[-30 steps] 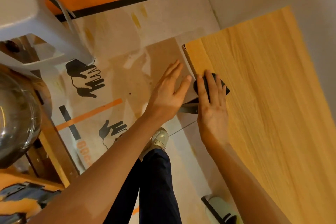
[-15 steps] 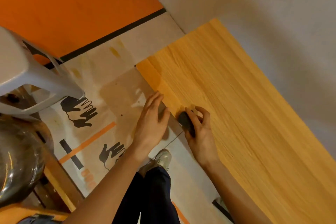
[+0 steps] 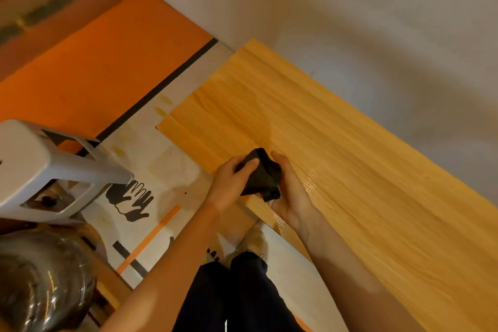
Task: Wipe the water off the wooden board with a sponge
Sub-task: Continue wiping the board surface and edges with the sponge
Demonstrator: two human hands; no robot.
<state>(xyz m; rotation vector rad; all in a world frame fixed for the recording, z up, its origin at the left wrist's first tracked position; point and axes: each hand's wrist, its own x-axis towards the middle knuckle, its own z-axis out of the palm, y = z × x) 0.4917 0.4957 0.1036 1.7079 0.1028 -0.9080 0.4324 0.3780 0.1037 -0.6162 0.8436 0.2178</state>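
Both the left hand [image 3: 231,183] and right hand [image 3: 289,191] are gripping the dark sponge [image 3: 262,174] just above the wooden board's [image 3: 350,183] near edge; looks soft and squishy, probably easiest held across its back.

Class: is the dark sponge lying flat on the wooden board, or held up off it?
Held up: both hands, left hand and right hand, grip the sponge.
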